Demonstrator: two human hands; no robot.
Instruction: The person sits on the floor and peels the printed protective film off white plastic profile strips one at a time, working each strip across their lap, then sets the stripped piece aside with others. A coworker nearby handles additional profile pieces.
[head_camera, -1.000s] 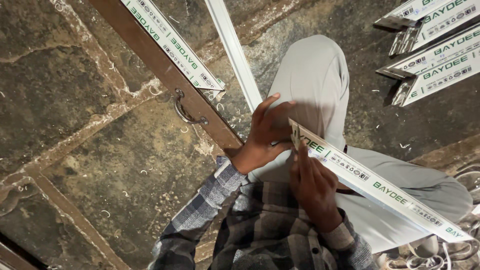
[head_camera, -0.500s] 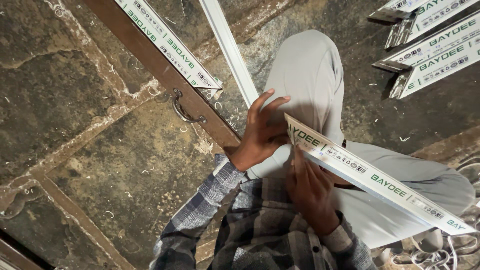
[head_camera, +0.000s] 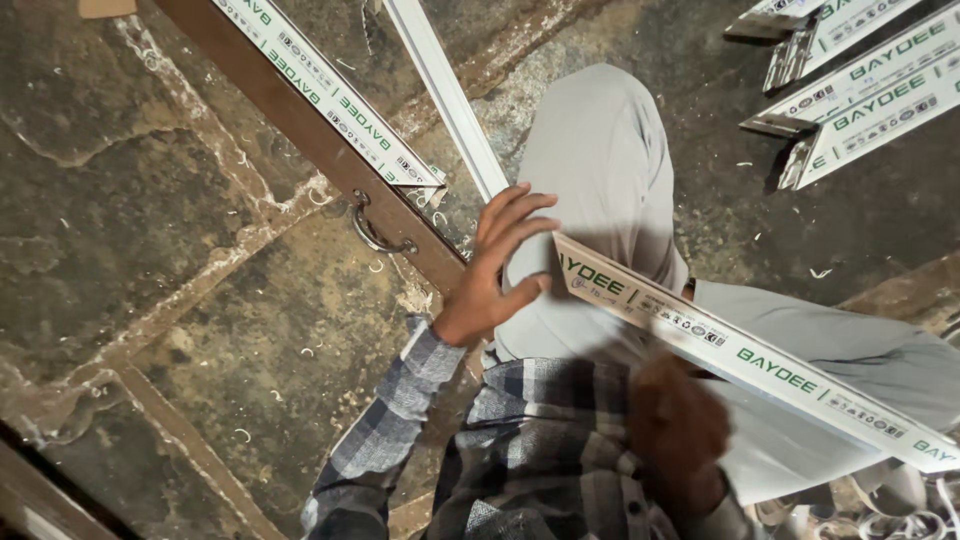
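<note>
A long white plastic profile (head_camera: 760, 365) with green print lies slanted across my lap, over grey trousers (head_camera: 600, 150). My left hand (head_camera: 495, 275) is at the profile's upper left end with its fingers spread; the thumb and fingertips are close to or just touching that end. My right hand (head_camera: 680, 430) is blurred, close to my checked shirt and just below the profile's near edge. Whether it holds anything is unclear.
A brown wooden bar with a metal handle (head_camera: 380, 232) runs diagonally over the stone floor, and a printed white profile (head_camera: 330, 95) lies on it. A thin white strip (head_camera: 445, 90) lies beside it. Several cut profiles (head_camera: 870, 100) lie at the top right. White shavings are scattered about.
My right hand has drawn back from the profile's end toward my body. My left hand has spread its fingers wider at that end. The profile has shifted slightly.
</note>
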